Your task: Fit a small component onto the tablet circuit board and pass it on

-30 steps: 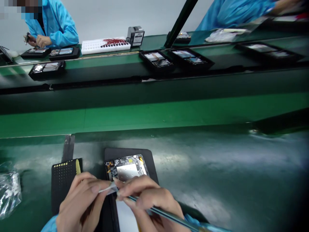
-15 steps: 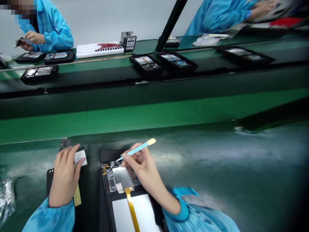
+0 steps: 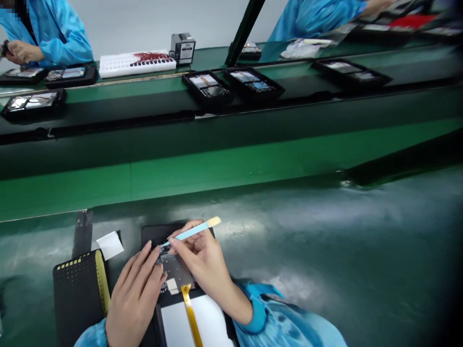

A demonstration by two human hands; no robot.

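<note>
An opened tablet (image 3: 217, 320) lies in front of me, with a silver shield plate (image 3: 177, 267), a white battery and an orange ribbon cable (image 3: 191, 313) showing. My right hand (image 3: 206, 265) is closed around light blue tweezers (image 3: 191, 232) with a cream end, tilted over the top of the circuit board. Their tip is near the board's upper left; whether it grips anything is too small to tell. My left hand (image 3: 133, 299) rests along the tablet's left edge, fingers stretched out and fingertips close to the tweezers' tip. It covers part of the board.
Left of the tablet lie a black sheet with yellow-edged holes (image 3: 77, 294) and a white paper piece (image 3: 110, 245). Across the bench, several black trays (image 3: 208, 99) hold opened devices on a dark belt. Two co-workers in blue sleeves (image 3: 67, 41) work behind a white rack (image 3: 115, 65).
My left hand has left the white paper piece and moved right onto the tablet's left edge. My right hand still holds the tweezers at the board. The whole view has shifted slightly.
</note>
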